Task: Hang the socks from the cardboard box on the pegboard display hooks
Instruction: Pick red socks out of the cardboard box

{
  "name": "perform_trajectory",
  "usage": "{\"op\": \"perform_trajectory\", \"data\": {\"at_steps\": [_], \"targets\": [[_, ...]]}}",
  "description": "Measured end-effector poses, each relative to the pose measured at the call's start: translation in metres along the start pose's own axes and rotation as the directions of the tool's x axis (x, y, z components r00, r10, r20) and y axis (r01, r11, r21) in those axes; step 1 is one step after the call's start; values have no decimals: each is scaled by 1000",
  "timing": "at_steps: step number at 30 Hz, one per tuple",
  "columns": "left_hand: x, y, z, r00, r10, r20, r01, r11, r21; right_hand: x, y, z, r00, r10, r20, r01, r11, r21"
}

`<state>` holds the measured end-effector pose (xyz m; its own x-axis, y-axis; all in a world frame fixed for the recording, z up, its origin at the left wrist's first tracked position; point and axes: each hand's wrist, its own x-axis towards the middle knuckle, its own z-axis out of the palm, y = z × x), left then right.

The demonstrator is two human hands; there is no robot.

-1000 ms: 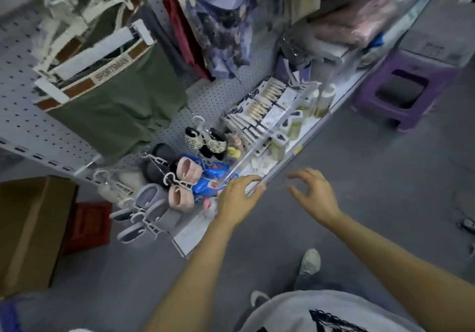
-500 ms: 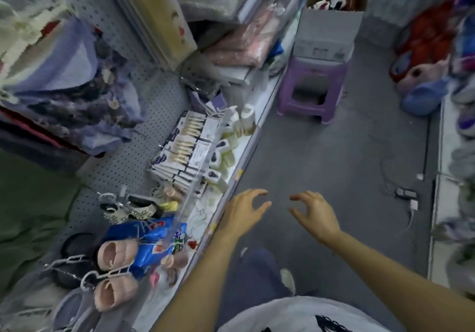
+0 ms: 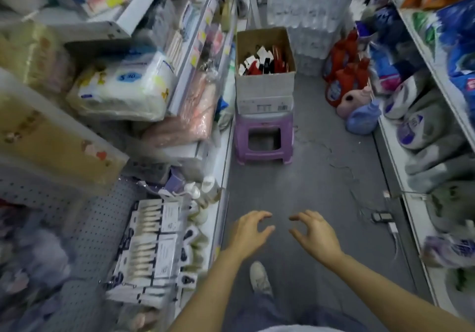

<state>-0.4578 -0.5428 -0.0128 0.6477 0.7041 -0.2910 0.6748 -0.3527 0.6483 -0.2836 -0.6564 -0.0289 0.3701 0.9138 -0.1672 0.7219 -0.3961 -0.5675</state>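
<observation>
Your left hand (image 3: 250,231) and right hand (image 3: 314,234) hold nothing, fingers loosely curled. Walk to the cardboard box (image 3: 264,87) far ahead of them. Pinch one pair of socks (image 3: 262,62) by its card.

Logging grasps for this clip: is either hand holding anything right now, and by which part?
Nothing is held. The left hand and right hand hover over the floor, fingers loosely curled, empty.

We list a cardboard box (image 3: 264,85) of matt brown corrugated board, sitting on a stool (image 3: 264,139) of smooth purple moulded plastic. To the left of the box we note a pegboard (image 3: 102,218) of matt grey perforated metal and tissue packs (image 3: 123,87) in glossy clear film. To its right we record glossy plastic detergent jugs (image 3: 344,80), and beneath it a dull, rough grey floor (image 3: 308,190).
</observation>
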Motion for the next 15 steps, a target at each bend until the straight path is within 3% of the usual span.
{"op": "perform_trajectory", "data": {"at_steps": [10, 15], "targets": [[183, 7, -54, 995, 90, 34, -92, 993, 78, 161, 0, -39, 989, 112, -96, -104, 991, 82], [274, 23, -74, 997, 71, -33, -69, 995, 74, 252, 22, -73, 992, 99, -83, -95, 994, 60]]}}
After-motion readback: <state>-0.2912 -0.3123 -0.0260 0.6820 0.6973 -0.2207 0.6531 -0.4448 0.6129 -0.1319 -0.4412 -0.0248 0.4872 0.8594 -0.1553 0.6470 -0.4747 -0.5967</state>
